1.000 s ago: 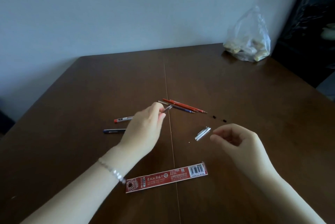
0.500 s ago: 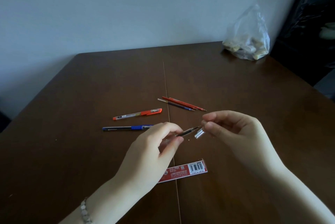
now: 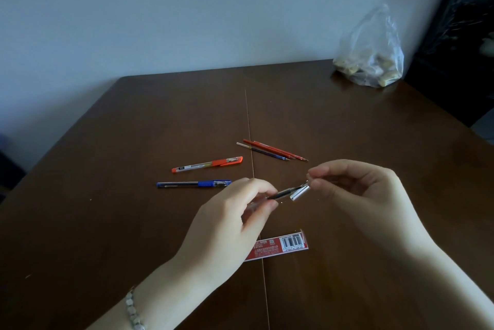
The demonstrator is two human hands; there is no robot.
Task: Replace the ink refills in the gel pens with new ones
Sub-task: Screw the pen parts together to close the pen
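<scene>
Packaging (image 3: 278,246), a red strip with a barcode, lies flat on the brown counter (image 3: 107,222) nearest the person, partly hidden under the left hand (image 3: 230,225). That hand pinches a dark pen barrel (image 3: 284,192) between thumb and fingers, above the counter. The right hand (image 3: 355,190) pinches the barrel's far tip, just beside a silvery cap (image 3: 300,192). Beyond lie a blue pen (image 3: 193,184), then an orange pen (image 3: 207,164), with 3 loose refills (image 3: 272,151) to their right. A clear plastic bag (image 3: 371,59) sits in the far corner.

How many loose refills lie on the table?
3: two red refills and one blue refill, bundled beyond the right hand. Another may be in the left hand.
</scene>
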